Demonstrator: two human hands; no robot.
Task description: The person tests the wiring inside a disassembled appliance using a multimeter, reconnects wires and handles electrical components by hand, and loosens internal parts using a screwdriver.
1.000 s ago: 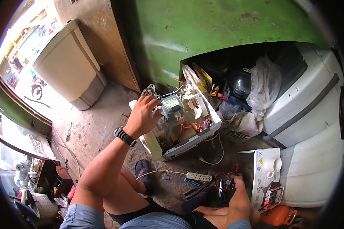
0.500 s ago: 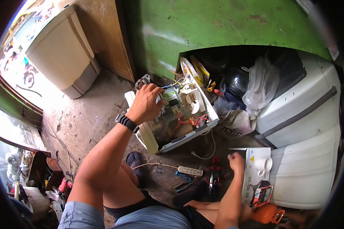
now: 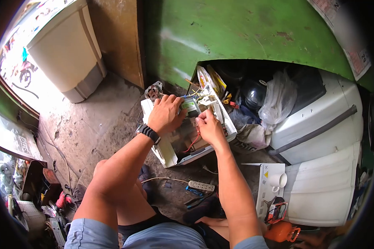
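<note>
An opened microwave oven point(image 3: 187, 155) lies on the floor in front of me, its inner parts exposed. A part with a green-and-white label point(image 3: 190, 106) shows between my hands. My left hand point(image 3: 166, 113), with a black watch on the wrist, is laid over the oven's left side, fingers bent round its upper edge. Over the inside of the oven, my right hand point(image 3: 210, 126) has thumb and fingertips pinched together. Whatever is between them is too small to make out. Red wires point(image 3: 192, 144) run just below those fingertips.
A power strip point(image 3: 201, 185) and blue-handled pliers point(image 3: 194, 191) lie on the floor near my legs. To the right, a white panel point(image 3: 266, 182) bears a white mug point(image 3: 277, 180). An orange gas canister point(image 3: 283, 231) stands nearby. Plastic bags point(image 3: 278, 97) fill the wall opening.
My right hand has moved up and left from beside the white panel to the inside of the oven, its fingers now pinched. My left hand stays on the oven. The view has shifted slightly.
</note>
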